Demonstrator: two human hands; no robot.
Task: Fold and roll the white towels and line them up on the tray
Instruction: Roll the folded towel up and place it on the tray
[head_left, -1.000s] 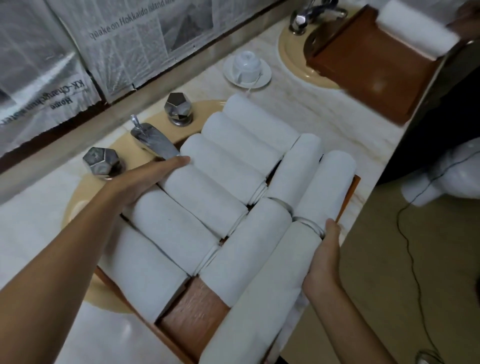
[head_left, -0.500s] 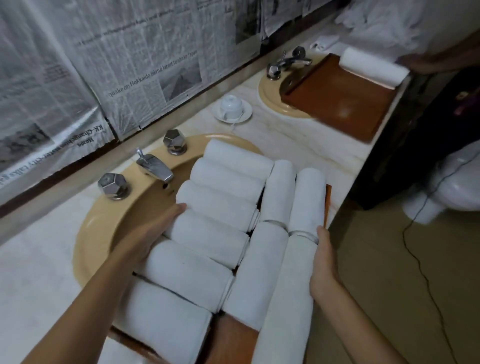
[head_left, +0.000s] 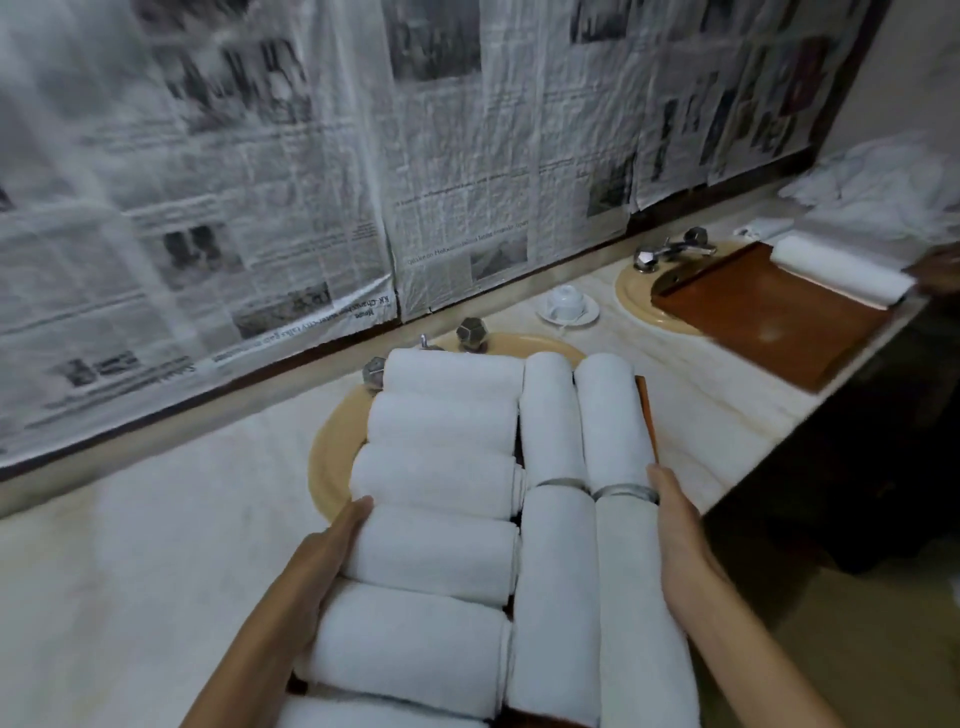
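**Both hands bracketed a full tray of rolled towels, squaring up the rows.**

The left hand (head_left: 332, 551) lay flat, fingers straight, against the ends of the crosswise white towels (head_left: 441, 551). The right hand (head_left: 680, 540), equally unclenched, pressed the side of the long roll by the tray (head_left: 647, 415) rim. I'd judge it a squeeze from both sides to close gaps, though any fingers tucked underneath were hidden. The tray sat across a yellow basin (head_left: 332, 452) sunk in the pale marble worktop (head_left: 156, 545). Newspaper (head_left: 260, 208) covered the wall behind. Past a cup and saucer (head_left: 566, 304), a second tray (head_left: 769, 317) carried one roll (head_left: 841, 270).
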